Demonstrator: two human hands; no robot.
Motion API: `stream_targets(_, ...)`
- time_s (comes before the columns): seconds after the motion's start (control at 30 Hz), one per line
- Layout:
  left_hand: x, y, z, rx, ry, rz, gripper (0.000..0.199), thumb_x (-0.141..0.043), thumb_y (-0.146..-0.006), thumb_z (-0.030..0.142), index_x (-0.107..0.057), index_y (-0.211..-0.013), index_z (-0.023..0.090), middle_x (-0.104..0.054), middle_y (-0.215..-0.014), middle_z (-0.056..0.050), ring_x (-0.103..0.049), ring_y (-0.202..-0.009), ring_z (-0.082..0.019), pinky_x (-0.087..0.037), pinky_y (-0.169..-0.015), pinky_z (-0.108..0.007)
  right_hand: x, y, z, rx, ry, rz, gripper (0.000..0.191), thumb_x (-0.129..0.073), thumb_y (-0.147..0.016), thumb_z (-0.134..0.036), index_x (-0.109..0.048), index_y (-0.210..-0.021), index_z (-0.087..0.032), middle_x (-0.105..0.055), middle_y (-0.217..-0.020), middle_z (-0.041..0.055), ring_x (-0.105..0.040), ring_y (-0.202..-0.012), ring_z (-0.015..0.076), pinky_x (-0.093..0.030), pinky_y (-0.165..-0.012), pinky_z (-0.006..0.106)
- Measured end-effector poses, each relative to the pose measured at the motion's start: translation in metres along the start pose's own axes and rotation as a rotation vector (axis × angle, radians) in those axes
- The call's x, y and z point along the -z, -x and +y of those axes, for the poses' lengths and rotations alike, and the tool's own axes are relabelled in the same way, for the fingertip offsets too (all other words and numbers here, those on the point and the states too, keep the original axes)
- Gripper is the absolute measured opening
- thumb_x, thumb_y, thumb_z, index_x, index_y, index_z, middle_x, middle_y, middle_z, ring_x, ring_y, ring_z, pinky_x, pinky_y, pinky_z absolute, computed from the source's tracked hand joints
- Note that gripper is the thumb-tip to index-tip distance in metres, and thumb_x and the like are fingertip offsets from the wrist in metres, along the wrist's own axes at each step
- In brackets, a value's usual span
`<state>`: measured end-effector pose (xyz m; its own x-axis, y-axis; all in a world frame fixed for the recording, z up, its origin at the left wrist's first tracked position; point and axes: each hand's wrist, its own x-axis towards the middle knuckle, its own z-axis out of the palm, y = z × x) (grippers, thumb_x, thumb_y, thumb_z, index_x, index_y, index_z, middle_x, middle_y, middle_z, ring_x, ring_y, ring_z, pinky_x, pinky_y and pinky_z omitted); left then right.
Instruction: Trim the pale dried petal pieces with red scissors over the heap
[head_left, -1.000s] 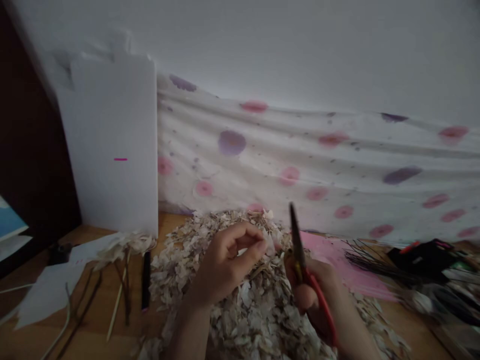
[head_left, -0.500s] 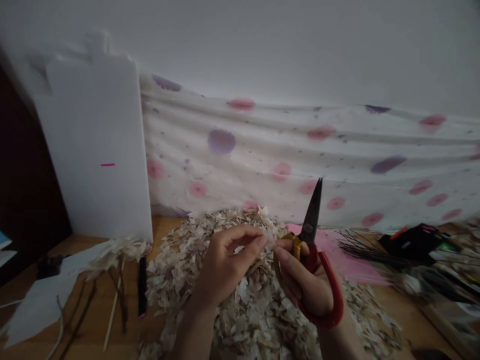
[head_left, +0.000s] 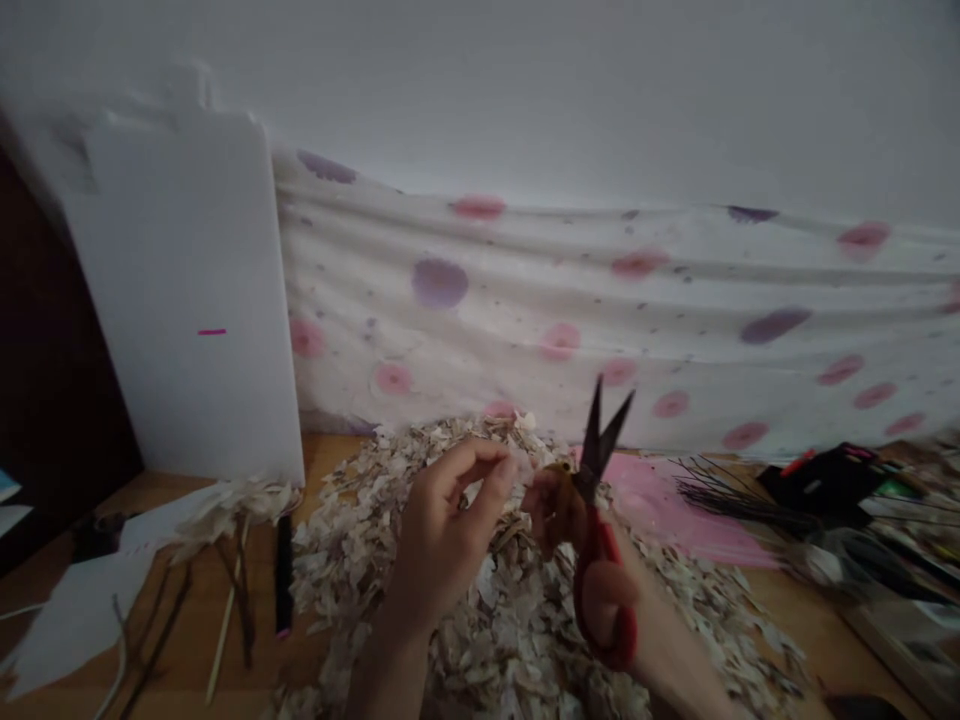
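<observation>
My left hand [head_left: 450, 520] is closed in a pinch at the middle of the view, with a small pale petal-like flake [head_left: 523, 466] at its fingertips. Just right of it, my right hand [head_left: 564, 515] is wrapped round a pair of scissors [head_left: 598, 462]. Their handles are red, with something yellow near the pivot, and the dark blades point up and stand apart. The right fingertips come close to the flake; whether they touch it I cannot tell. Beneath both hands spreads a big heap of dry, pale flakes [head_left: 510, 640].
A white board [head_left: 187, 260] leans at the back left, beside a flowered cloth [head_left: 510, 290]. Below it lie a black marker [head_left: 283, 575], a pale flower on a stick [head_left: 225, 505] and paper [head_left: 90, 600]. To the right are a pink sheet [head_left: 675, 505], dark wires [head_left: 739, 505] and a black pouch [head_left: 825, 490].
The scissor blades have opened, and the scissors have turned and shifted left and slightly down with my right hand. My left hand has moved slightly left, still pinched.
</observation>
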<state>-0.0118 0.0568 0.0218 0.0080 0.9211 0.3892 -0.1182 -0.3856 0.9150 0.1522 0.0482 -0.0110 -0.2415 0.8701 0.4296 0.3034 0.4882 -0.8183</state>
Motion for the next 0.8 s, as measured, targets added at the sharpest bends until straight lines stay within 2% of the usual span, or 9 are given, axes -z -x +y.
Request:
stream_targets(0.03, 0.001, 0.001, 0.001, -0.014, -0.025, 0.014, 0.012, -0.059, -0.092, 0.028, -0.065, -0.085, 0.020, -0.073, -0.088, -0.001, -0.067, -0.086, -0.016, -0.050, -0.080, -0.023, 0.000, 0.000, -0.001, 0.012, 0.037, -0.043, 0.085, -0.033, -0.081, -0.090, -0.054, -0.122, -0.018, -0.059, -0.097, 0.0094, -0.058, -0.084, 0.0237, -0.050, -0.073, 0.033)
stream_targets(0.1, 0.003, 0.003, 0.003, -0.046, -0.078, 0.034, 0.013, -0.057, -0.093, 0.029, -0.063, -0.085, 0.021, -0.070, -0.084, 0.000, -0.065, -0.082, -0.015, -0.049, -0.077, -0.023, -0.001, -0.001, -0.003, 0.031, 0.137, -0.127, 0.081, -0.029, -0.083, -0.089, -0.052, -0.115, -0.018, -0.058, -0.097, 0.0094, -0.054, -0.083, 0.0233, -0.047, -0.075, 0.034)
stream_targets(0.2, 0.006, 0.006, 0.005, -0.101, -0.172, 0.072, 0.014, -0.056, -0.094, 0.029, -0.062, -0.084, 0.021, -0.065, -0.075, 0.002, -0.062, -0.073, -0.014, -0.046, -0.068, -0.022, -0.006, -0.005, -0.004, 0.019, 0.231, -0.150, 0.080, -0.025, -0.077, -0.094, -0.047, -0.089, -0.018, -0.053, -0.079, 0.0046, -0.044, -0.068, 0.0191, -0.039, -0.061, 0.030)
stream_targets(0.27, 0.008, 0.006, 0.004, -0.125, -0.202, 0.074, 0.014, -0.055, -0.094, 0.029, -0.061, -0.084, 0.022, -0.066, -0.077, 0.001, -0.063, -0.074, -0.015, -0.047, -0.069, -0.024, -0.008, -0.007, -0.003, 0.013, 0.208, -0.143, 0.081, -0.026, -0.071, -0.098, -0.044, -0.082, -0.019, -0.050, -0.074, 0.0024, -0.039, -0.064, 0.0172, -0.034, -0.057, 0.028)
stream_targets(0.37, 0.010, 0.004, 0.001, -0.125, -0.187, 0.023, 0.015, -0.054, -0.096, 0.031, -0.061, -0.085, 0.022, -0.069, -0.082, -0.002, -0.065, -0.081, -0.018, -0.049, -0.077, -0.027, -0.011, -0.009, -0.002, -0.020, 0.001, -0.060, 0.071, -0.040, -0.080, -0.089, -0.049, -0.084, -0.018, -0.048, -0.071, -0.0002, -0.039, -0.061, 0.0148, -0.033, -0.054, 0.025)
stream_targets(0.47, 0.009, 0.004, 0.000, -0.143, -0.215, -0.043, 0.014, -0.055, -0.095, 0.027, -0.063, -0.085, 0.021, -0.070, -0.089, -0.003, -0.065, -0.090, -0.019, -0.049, -0.085, -0.029, -0.012, -0.011, -0.006, -0.047, -0.235, 0.124, 0.045, -0.065, -0.087, -0.060, -0.050, -0.081, -0.019, -0.051, -0.071, -0.0006, -0.045, -0.061, 0.0130, -0.038, -0.054, 0.023)
stream_targets(0.57, 0.005, 0.008, 0.002, -0.206, -0.277, -0.068, 0.012, -0.058, -0.093, 0.021, -0.065, -0.084, 0.021, -0.070, -0.098, -0.004, -0.063, -0.100, -0.019, -0.046, -0.091, -0.029, -0.010, -0.012, -0.015, -0.024, -0.370, 0.161, 0.039, -0.073, -0.085, -0.042, -0.043, -0.074, -0.020, -0.055, -0.071, 0.0002, -0.051, -0.063, 0.0132, -0.046, -0.057, 0.023)
stream_targets(0.7, -0.003, 0.015, 0.005, -0.246, -0.282, -0.069, 0.013, -0.058, -0.092, 0.018, -0.065, -0.081, 0.019, -0.070, -0.090, -0.002, -0.064, -0.092, -0.016, -0.047, -0.086, -0.027, -0.007, -0.013, -0.023, -0.007, -0.423, 0.186, 0.040, -0.077, -0.082, -0.037, -0.042, -0.071, -0.020, -0.055, -0.066, -0.0015, -0.053, -0.060, 0.0117, -0.048, -0.055, 0.021)
stream_targets(0.8, -0.006, 0.020, 0.006, -0.170, -0.228, -0.076, 0.014, -0.058, -0.094, 0.023, -0.069, -0.086, 0.019, -0.071, -0.088, -0.002, -0.066, -0.088, -0.016, -0.049, -0.082, -0.026, -0.003, -0.012, -0.026, 0.024, -0.387, 0.211, 0.045, -0.079, -0.079, -0.043, -0.041, -0.069, -0.021, -0.052, -0.063, -0.0017, -0.050, -0.055, 0.0120, -0.046, -0.050, 0.022)
